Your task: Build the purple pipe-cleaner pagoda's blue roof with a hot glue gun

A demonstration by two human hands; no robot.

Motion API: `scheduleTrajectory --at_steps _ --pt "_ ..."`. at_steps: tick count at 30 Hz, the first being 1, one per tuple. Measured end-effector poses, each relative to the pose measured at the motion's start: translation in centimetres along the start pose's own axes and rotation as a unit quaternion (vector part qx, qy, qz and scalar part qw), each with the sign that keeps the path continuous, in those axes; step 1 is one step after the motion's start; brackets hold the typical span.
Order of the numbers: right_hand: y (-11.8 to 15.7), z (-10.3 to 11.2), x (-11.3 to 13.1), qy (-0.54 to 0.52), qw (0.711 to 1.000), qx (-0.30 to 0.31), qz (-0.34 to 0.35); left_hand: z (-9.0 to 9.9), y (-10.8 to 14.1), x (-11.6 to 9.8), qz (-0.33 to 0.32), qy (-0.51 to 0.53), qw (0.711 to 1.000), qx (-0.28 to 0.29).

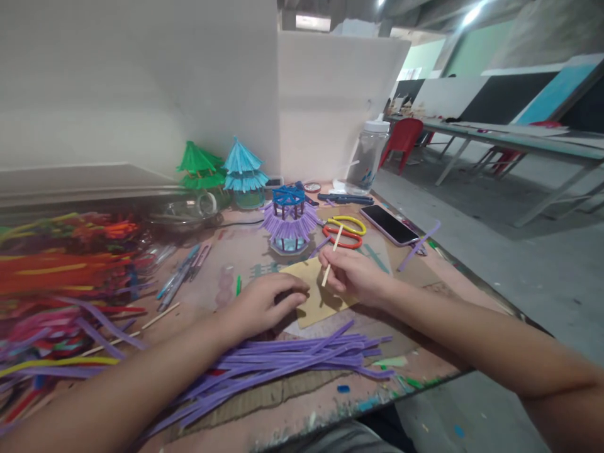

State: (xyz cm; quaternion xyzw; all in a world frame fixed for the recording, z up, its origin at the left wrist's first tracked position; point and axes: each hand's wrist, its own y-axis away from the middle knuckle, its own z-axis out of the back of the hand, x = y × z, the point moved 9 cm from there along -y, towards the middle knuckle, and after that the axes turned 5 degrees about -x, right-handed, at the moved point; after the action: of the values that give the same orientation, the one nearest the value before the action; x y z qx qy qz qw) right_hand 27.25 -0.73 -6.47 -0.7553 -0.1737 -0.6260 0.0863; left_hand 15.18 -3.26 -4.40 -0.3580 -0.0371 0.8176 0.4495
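My right hand (353,275) pinches a thin pale wooden stick (338,236), which slants upward over a piece of yellow paper (315,313). Resting at the paper's left edge is my left hand (267,301), its fingers loosely bent and apart, with nothing seen in them. Just beyond the paper stands a small tiered pavilion model (289,221) with a blue top and a purple fringed roof. A bundle of purple pipe cleaners (292,358) lies in front of both hands, on corrugated cardboard (255,397).
Scissors with yellow and red handles (348,236) and a phone (389,224) lie beyond my right hand. Green (201,165) and light-blue (244,165) roofed models stand behind, left of a clear bottle (369,157). Colourful pipe cleaners (70,270) and pens (178,278) occupy the left.
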Motion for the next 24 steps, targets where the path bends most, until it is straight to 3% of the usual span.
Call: scheduleTrajectory --at_steps 5,11,19,24 --pt "0.3 -1.2 -1.3 -0.049 0.998 0.01 -0.027 1.8 -0.3 -0.2 -0.005 -0.05 0.993 -0.108" --pt "0.4 -2.1 -2.1 -0.032 0.999 0.017 -0.02 1.1 -0.1 -0.9 -0.02 -0.089 0.991 -0.093" --pt "0.6 -0.3 -0.2 -0.006 0.996 -0.067 0.065 0.9 -0.3 -0.6 -0.008 -0.102 0.991 -0.087" --pt "0.6 -0.4 -0.5 0.076 0.994 -0.073 0.042 0.4 -0.2 -0.4 -0.017 -0.108 0.992 -0.07"
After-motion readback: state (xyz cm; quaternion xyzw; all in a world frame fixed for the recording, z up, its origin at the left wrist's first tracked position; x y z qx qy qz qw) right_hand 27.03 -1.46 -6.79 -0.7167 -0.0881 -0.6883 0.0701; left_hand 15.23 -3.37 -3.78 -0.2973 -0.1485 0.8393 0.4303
